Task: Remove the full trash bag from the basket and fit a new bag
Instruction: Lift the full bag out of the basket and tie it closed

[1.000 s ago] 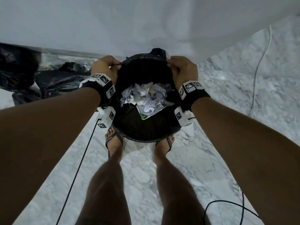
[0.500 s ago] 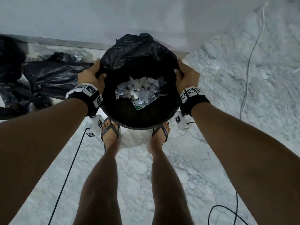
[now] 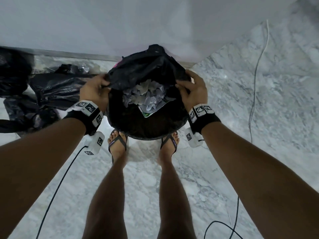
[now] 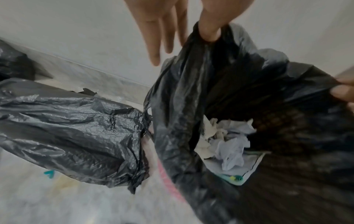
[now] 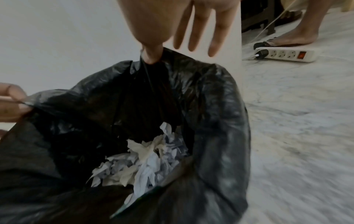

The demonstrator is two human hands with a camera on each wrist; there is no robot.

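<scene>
Head view, trash bag rim pinched between both hands

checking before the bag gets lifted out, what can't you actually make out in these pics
- Basket: head view, draped by the trash bag; only a pink sliver shows in the left wrist view.
- Bag's depth under the crumpled paper: dark.
- Print on the flat wrapper: too small.
- Floor in the wrist views: motion-blurred.

Trash bag is glossy black, stuffed with white and pale-blue crumpled paper. Floor lower right is grey-veined white marble; wristbands black with checker tags.
</scene>
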